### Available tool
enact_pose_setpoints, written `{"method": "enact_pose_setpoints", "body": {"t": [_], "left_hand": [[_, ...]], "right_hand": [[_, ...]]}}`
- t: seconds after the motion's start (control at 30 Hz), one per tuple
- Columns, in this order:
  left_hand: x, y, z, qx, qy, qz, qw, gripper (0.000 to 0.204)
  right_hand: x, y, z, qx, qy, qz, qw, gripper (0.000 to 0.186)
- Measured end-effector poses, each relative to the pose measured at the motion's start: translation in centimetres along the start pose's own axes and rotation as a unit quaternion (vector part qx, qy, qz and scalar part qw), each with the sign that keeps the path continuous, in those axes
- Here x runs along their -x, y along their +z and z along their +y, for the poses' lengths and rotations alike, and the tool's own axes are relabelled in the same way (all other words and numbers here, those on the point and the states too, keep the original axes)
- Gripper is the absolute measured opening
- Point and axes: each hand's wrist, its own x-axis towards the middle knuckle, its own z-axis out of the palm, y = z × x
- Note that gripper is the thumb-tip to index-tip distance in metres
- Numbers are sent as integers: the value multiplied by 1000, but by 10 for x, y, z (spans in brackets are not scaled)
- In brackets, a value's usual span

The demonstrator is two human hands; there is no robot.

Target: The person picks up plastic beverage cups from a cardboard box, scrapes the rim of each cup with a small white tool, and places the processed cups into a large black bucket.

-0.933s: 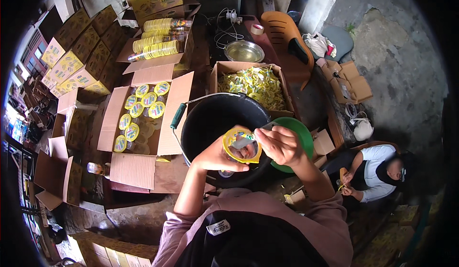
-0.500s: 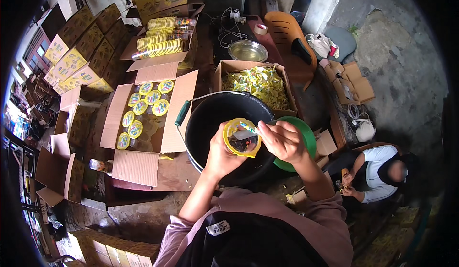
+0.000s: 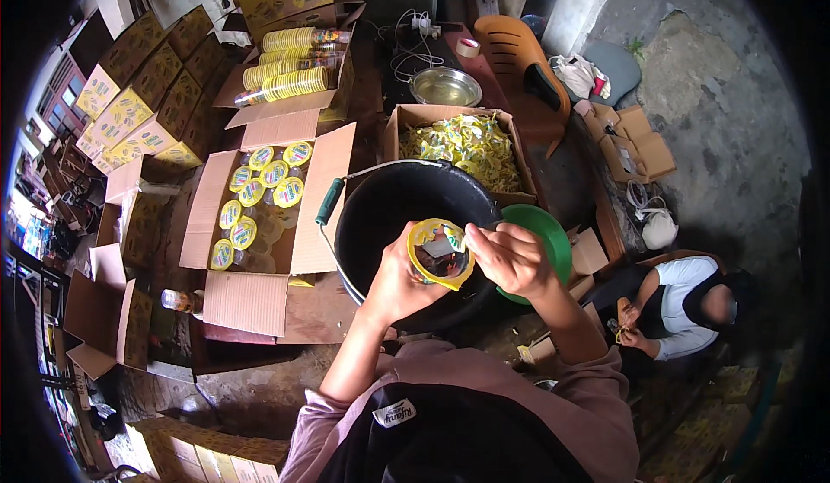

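Above a large black bucket (image 3: 380,199), my left hand (image 3: 398,275) is wrapped round a clear plastic cup (image 3: 439,265) with a yellow rim. Dark contents show through the cup's mouth. My right hand (image 3: 512,260) pinches at the rim's right side, by a loose piece of printed lid film (image 3: 453,239). Its fingers hide how much of the film they grip. A green handle grip (image 3: 329,201) sits on the bucket's wire bail, to the left.
Left of the bucket stands an open carton (image 3: 245,303) of lidded cups. A box (image 3: 399,118) of yellow film scraps is behind. A green basin (image 3: 558,249) lies at right, with a seated person (image 3: 683,306) beyond. Stacked cups (image 3: 294,83) lie at the back left.
The film at the cup's rim has lifted and folded, and my right hand has shifted slightly down with it. My left hand still holds the cup.
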Motion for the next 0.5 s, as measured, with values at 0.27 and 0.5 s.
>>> {"method": "enact_pose_setpoints", "body": {"t": [0.27, 0.5], "left_hand": [[-1, -4, -13, 109, -33, -111, 987, 51], [-3, -9, -9, 220, -118, -182, 951, 47]], "right_hand": [[6, 0, -1, 0, 8, -11, 1000, 44], [8, -1, 0, -29, 9, -9, 1000, 43]]}}
